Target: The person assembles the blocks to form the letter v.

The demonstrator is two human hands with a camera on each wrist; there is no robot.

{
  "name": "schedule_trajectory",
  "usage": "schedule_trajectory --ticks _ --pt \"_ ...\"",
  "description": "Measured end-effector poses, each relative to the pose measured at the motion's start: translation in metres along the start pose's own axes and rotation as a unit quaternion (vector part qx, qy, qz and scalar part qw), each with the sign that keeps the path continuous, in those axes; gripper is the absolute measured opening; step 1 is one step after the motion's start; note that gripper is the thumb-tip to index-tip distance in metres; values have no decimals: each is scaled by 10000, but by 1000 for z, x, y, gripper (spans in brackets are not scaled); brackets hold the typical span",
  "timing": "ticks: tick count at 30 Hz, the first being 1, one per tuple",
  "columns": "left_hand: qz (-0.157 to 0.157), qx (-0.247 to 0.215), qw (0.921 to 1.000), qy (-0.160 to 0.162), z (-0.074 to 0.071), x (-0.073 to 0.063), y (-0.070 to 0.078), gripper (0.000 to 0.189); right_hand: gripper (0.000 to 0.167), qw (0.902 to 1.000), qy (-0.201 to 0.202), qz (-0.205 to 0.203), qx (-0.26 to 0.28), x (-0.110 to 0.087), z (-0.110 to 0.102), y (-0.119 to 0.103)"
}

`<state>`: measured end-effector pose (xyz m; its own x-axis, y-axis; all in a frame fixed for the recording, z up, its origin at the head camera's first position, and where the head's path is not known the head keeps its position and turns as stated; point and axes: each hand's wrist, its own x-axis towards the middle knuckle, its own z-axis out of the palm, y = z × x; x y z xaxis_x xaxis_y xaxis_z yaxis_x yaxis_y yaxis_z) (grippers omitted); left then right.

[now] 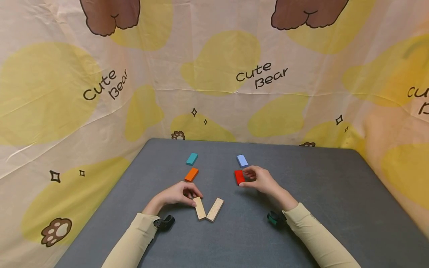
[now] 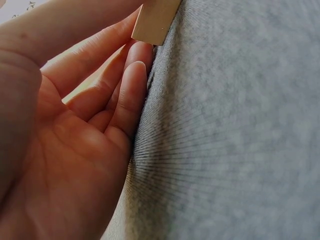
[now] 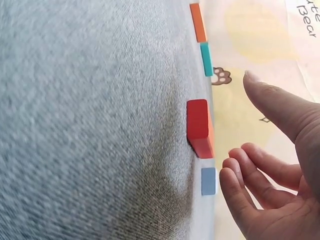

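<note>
My left hand (image 1: 181, 193) pinches the far end of a plain wooden block (image 1: 200, 209) between thumb and fingers, low over the table. In the left wrist view that block (image 2: 157, 22) shows at the top edge, partly behind the thumb. A second wooden block (image 1: 215, 210) lies just right of it, their near ends close together in a V. My right hand (image 1: 263, 180) hovers around the right side of a red block (image 1: 239, 177), thumb and fingers spread. The right wrist view has the red block (image 3: 198, 120) flat on the table, with a gap to the fingertips.
An orange block (image 1: 191, 174) and a teal block (image 1: 192, 159) lie beyond my left hand. A light blue block (image 1: 242, 160) sits just behind the red one. The grey table (image 1: 321, 186) ends at a patterned cloth wall (image 1: 214, 74) at the back and sides.
</note>
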<state>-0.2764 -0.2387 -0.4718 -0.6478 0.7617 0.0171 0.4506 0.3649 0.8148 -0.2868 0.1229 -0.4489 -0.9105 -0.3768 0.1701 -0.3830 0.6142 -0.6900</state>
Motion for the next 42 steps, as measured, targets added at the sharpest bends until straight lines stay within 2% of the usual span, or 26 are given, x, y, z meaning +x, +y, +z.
schedule_trajectory --ticks 18,33,42 --pt "-45 -33 10000 -1 1 0 0 32 61 9994 -245 136 -192 14 -3 17" --pt "-70 -81 9999 -9 0 0 0 32 65 9989 -465 81 6 23 1 25" --pt "-48 -104 9999 30 2 1 3 32 68 9982 -556 195 97 28 5 27"
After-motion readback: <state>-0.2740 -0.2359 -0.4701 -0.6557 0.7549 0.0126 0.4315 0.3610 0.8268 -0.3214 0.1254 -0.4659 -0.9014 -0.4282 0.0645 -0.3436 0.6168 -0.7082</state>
